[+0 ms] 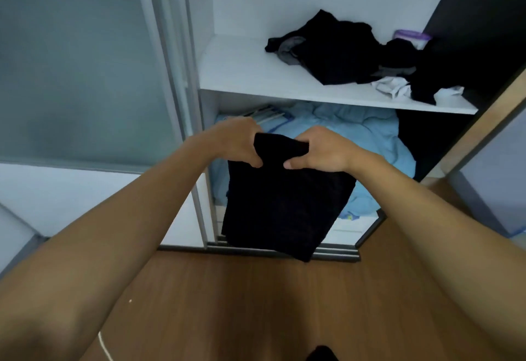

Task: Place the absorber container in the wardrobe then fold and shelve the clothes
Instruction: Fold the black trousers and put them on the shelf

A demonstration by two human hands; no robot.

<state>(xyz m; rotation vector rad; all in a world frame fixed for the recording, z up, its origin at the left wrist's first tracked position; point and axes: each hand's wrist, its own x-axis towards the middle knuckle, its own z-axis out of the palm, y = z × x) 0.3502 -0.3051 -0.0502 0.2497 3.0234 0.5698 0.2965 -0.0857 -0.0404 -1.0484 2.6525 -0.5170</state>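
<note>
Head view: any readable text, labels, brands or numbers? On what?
No text can be read in this view.
absorber container on the upper shelf: pale side under a purple lid, partly hidden by dark clothes; any label is too blurred to read.
black garment, gripped by the left hand and right hand: no print shows.
blue fabric: small yellowish mark near its lower edge, too small to read.

A brown wood-grain floor [227, 303] filled the near part of the scene. On it, near left, lay a thin white cord [104, 346], with a small pale speck [130, 301] slightly farther off. A dark object [321, 353], cut off by the near edge, was unidentifiable. Farther away, pale metal rods [266, 114] ran side by side.
</note>
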